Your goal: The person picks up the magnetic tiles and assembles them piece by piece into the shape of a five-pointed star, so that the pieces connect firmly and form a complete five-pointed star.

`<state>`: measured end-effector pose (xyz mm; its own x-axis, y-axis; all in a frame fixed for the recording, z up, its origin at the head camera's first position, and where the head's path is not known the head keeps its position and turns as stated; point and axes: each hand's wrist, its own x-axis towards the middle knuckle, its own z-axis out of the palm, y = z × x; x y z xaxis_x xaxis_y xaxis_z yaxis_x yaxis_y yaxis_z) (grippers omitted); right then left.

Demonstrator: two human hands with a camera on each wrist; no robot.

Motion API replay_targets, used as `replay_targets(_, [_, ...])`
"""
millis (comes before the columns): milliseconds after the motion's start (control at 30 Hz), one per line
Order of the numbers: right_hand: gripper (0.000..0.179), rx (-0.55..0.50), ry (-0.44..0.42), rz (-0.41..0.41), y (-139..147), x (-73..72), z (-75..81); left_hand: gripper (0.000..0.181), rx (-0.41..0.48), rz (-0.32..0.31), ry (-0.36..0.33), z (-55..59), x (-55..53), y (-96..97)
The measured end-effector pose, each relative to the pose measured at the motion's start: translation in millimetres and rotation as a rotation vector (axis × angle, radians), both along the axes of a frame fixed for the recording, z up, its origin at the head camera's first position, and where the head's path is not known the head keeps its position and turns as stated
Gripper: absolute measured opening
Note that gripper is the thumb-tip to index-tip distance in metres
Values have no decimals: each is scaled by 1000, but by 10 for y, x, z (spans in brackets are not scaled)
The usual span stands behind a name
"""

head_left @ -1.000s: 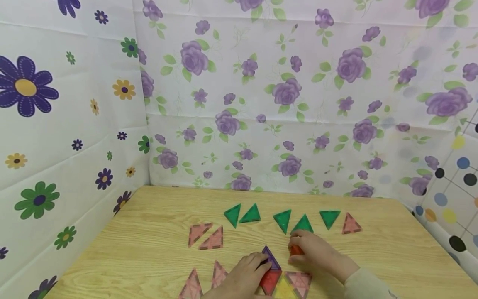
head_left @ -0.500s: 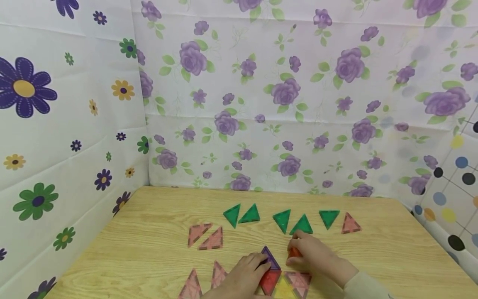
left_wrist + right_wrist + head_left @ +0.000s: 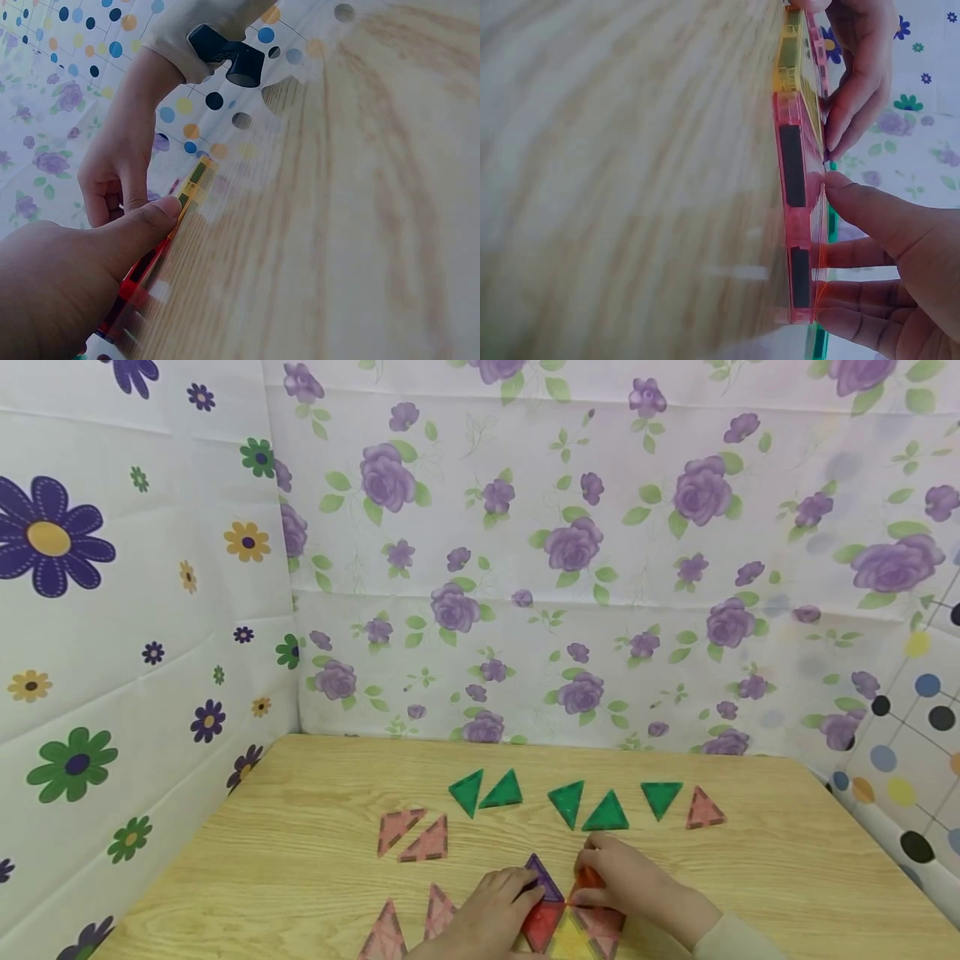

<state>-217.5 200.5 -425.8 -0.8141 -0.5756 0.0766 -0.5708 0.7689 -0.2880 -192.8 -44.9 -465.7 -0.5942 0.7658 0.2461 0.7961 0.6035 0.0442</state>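
Note:
In the head view, translucent magnetic triangle tiles lie joined near the front of the table: a purple tile (image 3: 551, 887), a red tile (image 3: 543, 927), a yellow tile (image 3: 572, 939) and a pink tile (image 3: 607, 935). My left hand (image 3: 486, 912) rests over the left of this group, its fingertips on the purple and red tiles. In the left wrist view its thumb (image 3: 146, 229) lies along the yellow tile's edge. My right hand (image 3: 628, 875) pinches an orange triangle tile (image 3: 588, 882) just above the pink one, its corner at the group's centre. The right fingers partly hide it.
Several green triangle tiles (image 3: 606, 815) lie farther back, with a pink triangle (image 3: 705, 810) at their right. Two pink right triangles (image 3: 427, 841) sit to the left. Two taller pink triangles (image 3: 385, 935) lie at front left. Floral cloth (image 3: 480, 568) stands behind the table (image 3: 315, 852).
My right hand has brought the orange tile slightly nearer and into the corner between the purple and pink tiles. My left hand has stayed in place on the group.

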Motion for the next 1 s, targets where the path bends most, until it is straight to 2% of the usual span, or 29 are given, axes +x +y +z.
replay_targets(200, [30,7,-1,4,4,4,-8,70,-7,-2,23,3,-7,-3])
replay_targets(433, [32,4,-15,0,27,14,-10,70,-26,7,-25,23,-11,0])
replay_targets(600, [30,3,-15,-4,49,25,-5,70,-28,7,-31,27,-4,13])
replay_targets(1000, [33,40,50,17,82,28,25,72,-43,4,-20,36,-4,7])
